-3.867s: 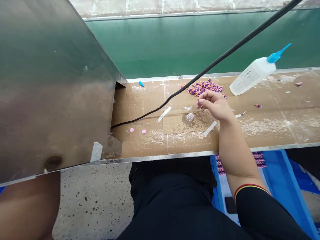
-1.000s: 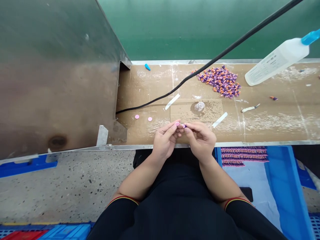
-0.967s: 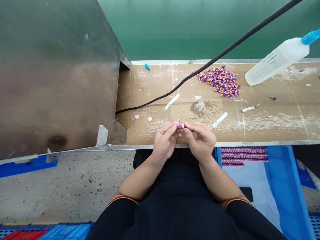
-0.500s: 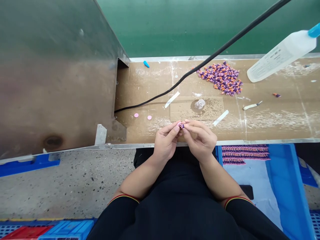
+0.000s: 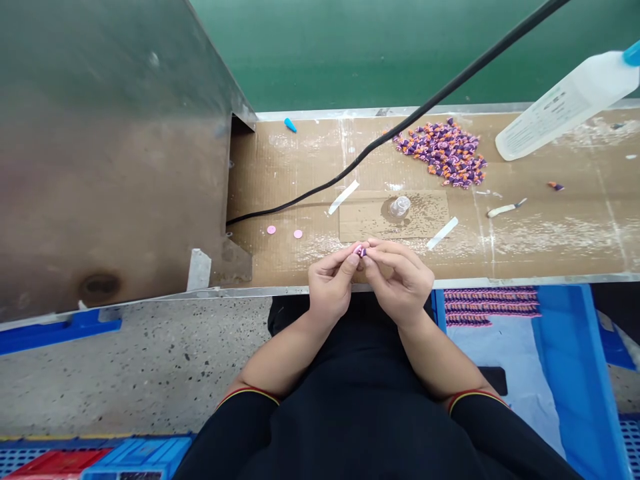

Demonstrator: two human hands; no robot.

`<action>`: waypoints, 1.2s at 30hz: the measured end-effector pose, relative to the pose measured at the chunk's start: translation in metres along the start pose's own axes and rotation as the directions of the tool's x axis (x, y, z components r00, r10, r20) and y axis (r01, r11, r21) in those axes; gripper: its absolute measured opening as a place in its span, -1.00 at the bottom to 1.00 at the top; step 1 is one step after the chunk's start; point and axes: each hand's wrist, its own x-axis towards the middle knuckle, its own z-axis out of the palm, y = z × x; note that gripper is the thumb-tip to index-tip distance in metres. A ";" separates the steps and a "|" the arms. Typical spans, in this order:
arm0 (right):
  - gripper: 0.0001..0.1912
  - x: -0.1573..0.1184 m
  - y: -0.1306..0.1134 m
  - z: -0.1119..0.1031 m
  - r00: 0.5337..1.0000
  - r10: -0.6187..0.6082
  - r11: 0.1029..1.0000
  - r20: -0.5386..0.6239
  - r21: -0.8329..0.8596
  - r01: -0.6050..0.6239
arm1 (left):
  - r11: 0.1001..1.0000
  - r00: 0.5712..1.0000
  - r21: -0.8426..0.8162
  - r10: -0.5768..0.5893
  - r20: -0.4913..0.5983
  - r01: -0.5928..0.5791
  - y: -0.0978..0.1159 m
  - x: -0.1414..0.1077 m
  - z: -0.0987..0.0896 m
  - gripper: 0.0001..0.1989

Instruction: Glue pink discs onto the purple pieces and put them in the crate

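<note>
Over the front edge of the bench my two hands meet, fingertips nearly touching. My left hand (image 5: 329,285) is closed in a pinch on a small pink disc (image 5: 357,249), of which only the rim shows. Pressed against that disc is a tiny purple-and-white piece (image 5: 363,253), pinched by my right hand (image 5: 403,283). Fingers hide most of both parts. Just beyond my hands, a small clear cup (image 5: 400,207) stands on a wet-spotted cardboard strip (image 5: 365,219). Two loose pink discs (image 5: 298,234) lie to the left.
A pile of purple-and-orange pieces (image 5: 453,157) lies at the back, near a tilted-looking white bottle (image 5: 565,107). A thin brush (image 5: 505,210) is at right. A black cable (image 5: 370,147) crosses the bench. Below right, a blue tray (image 5: 575,373) holds rows of finished-looking pieces (image 5: 490,303).
Both hands stay nearly in place, still pinching the disc and the purple piece together. The view has shifted very slightly.
</note>
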 end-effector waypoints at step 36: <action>-0.87 0.024 0.006 -0.007 0.988 0.060 0.993 0.144 -0.110 -0.044 | 0.980 0.986 -0.114 -0.163 0.017 0.164 0.004 0.016 -0.008 -0.63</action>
